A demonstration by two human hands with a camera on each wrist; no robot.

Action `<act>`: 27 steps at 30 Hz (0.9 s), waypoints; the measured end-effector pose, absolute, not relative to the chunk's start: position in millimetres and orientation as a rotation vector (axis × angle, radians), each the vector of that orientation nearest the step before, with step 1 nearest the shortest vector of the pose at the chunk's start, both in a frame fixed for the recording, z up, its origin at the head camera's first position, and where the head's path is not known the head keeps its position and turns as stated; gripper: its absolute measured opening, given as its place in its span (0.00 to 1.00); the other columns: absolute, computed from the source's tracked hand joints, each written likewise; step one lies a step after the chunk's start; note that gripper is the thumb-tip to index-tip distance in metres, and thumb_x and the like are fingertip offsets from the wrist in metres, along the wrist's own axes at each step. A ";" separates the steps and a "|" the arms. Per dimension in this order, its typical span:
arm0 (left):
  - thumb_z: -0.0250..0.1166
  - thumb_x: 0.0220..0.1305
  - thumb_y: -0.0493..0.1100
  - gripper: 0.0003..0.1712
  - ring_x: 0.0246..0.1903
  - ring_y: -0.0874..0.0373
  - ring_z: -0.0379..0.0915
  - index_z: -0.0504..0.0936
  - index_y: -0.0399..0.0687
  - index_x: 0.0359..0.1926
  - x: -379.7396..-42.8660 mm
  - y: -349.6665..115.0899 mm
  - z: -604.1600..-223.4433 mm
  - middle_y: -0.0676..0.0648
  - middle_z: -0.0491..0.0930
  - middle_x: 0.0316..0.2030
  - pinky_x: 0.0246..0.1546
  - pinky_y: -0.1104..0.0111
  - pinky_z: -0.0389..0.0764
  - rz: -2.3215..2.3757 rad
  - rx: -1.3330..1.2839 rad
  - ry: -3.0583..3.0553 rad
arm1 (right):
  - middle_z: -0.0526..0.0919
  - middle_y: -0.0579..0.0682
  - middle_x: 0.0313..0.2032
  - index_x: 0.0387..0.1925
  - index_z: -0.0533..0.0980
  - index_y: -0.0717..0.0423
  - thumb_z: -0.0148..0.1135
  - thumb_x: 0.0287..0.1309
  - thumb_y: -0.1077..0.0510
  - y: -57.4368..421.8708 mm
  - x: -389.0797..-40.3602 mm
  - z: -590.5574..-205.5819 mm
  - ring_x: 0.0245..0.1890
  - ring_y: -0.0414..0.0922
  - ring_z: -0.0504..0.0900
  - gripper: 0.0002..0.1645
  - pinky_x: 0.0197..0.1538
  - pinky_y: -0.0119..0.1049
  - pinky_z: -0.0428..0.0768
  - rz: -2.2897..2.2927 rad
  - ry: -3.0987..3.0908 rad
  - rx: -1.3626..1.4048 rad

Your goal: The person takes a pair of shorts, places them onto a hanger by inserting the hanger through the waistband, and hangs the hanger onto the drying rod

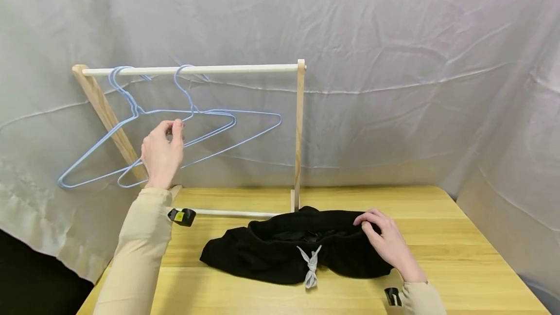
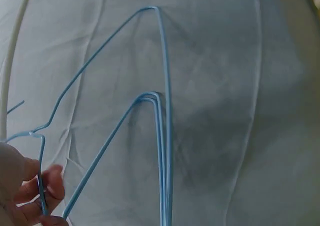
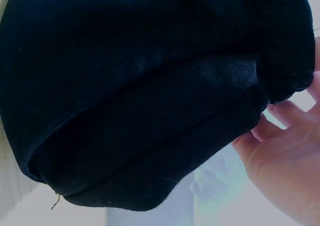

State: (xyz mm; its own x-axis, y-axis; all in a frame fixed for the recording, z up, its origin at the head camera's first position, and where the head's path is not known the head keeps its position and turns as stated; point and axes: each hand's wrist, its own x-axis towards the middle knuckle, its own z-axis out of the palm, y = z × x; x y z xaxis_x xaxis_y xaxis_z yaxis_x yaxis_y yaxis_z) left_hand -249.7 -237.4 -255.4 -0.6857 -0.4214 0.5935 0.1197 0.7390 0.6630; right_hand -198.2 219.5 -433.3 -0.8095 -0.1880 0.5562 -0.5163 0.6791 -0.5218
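Hanger (image 1: 194, 109) at 9 o'clock, pinched in left grip (image 1: 162, 152), likely for steadying; right grip (image 1: 386, 238) pinches garment (image 1: 271, 259) at 6 o'clock, seemingly spreading waistband (image 1: 332, 219).

Grey cloth (image 1: 393, 125) hung around a wood-grained table (image 1: 459, 256) suggests a makeshift studio booth.

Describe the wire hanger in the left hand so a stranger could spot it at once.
Find the wooden rack with a white crossbar on the yellow wooden table. From that bar hangs a thin blue wire hanger, pinched in the bare left hand. Its hook stands alone, right of the other blue wire hangers, whose hooks sit close together.
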 end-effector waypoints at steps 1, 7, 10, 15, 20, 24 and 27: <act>0.50 0.77 0.56 0.25 0.46 0.38 0.79 0.86 0.43 0.50 -250.2 -238.3 -254.4 0.38 0.87 0.44 0.48 0.49 0.69 -0.914 0.229 -2.146 | 0.82 0.37 0.35 0.33 0.83 0.46 0.56 0.63 0.70 219.4 -198.3 -433.1 0.39 0.33 0.77 0.17 0.46 0.23 0.69 0.952 -2.427 0.546; 0.57 0.75 0.53 0.20 0.31 0.65 0.70 0.88 0.44 0.45 -252.2 -243.1 -250.5 0.49 0.85 0.34 0.38 0.66 0.64 -1.022 0.231 -2.056 | 0.82 0.37 0.35 0.34 0.83 0.44 0.56 0.63 0.70 218.8 -198.3 -433.1 0.39 0.33 0.77 0.17 0.46 0.25 0.69 0.949 -2.430 0.549; 0.58 0.73 0.53 0.19 0.28 0.76 0.65 0.89 0.46 0.44 -252.2 -245.1 -247.2 0.61 0.83 0.32 0.38 0.72 0.62 -1.062 0.244 -2.018 | 0.82 0.37 0.36 0.34 0.83 0.44 0.56 0.63 0.70 218.3 -199.1 -433.4 0.39 0.34 0.78 0.17 0.47 0.25 0.69 0.956 -2.432 0.545; 0.59 0.73 0.54 0.19 0.28 0.78 0.66 0.89 0.46 0.44 -251.7 -246.1 -241.0 0.77 0.74 0.27 0.37 0.76 0.61 -1.107 0.236 -1.953 | 0.83 0.38 0.37 0.34 0.83 0.44 0.55 0.65 0.69 216.6 -200.0 -433.3 0.41 0.34 0.78 0.17 0.47 0.25 0.70 0.971 -2.442 0.539; 0.59 0.73 0.53 0.20 0.26 0.76 0.64 0.89 0.43 0.42 -252.1 -245.1 -238.9 0.81 0.69 0.23 0.35 0.77 0.59 -1.129 0.228 -1.843 | 0.83 0.39 0.38 0.35 0.83 0.45 0.55 0.66 0.68 215.1 -198.8 -432.7 0.41 0.33 0.78 0.16 0.47 0.27 0.71 0.986 -2.455 0.538; 0.59 0.73 0.55 0.23 0.25 0.74 0.63 0.89 0.41 0.41 -248.9 -243.6 -239.6 0.77 0.70 0.22 0.33 0.77 0.60 -1.182 0.251 -1.755 | 0.83 0.39 0.38 0.35 0.83 0.46 0.55 0.66 0.69 215.1 -199.2 -432.9 0.41 0.33 0.78 0.16 0.47 0.26 0.71 0.989 -2.450 0.547; 0.59 0.73 0.57 0.22 0.23 0.71 0.62 0.90 0.46 0.37 -243.6 -242.0 -242.9 0.76 0.72 0.21 0.31 0.76 0.60 -1.217 0.297 -1.716 | 0.83 0.40 0.38 0.35 0.83 0.46 0.55 0.65 0.69 215.6 -200.1 -433.2 0.41 0.33 0.78 0.16 0.47 0.25 0.70 0.983 -2.446 0.547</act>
State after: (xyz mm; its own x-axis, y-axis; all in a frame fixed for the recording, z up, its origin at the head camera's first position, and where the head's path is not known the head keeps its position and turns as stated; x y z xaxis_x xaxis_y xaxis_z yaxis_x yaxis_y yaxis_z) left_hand -243.6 -242.0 -242.9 -0.4959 -0.6597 0.5646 0.3147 0.4695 0.8249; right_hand -200.1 215.6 -433.2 -0.8223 -0.1920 0.5356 -0.5093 0.6683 -0.5423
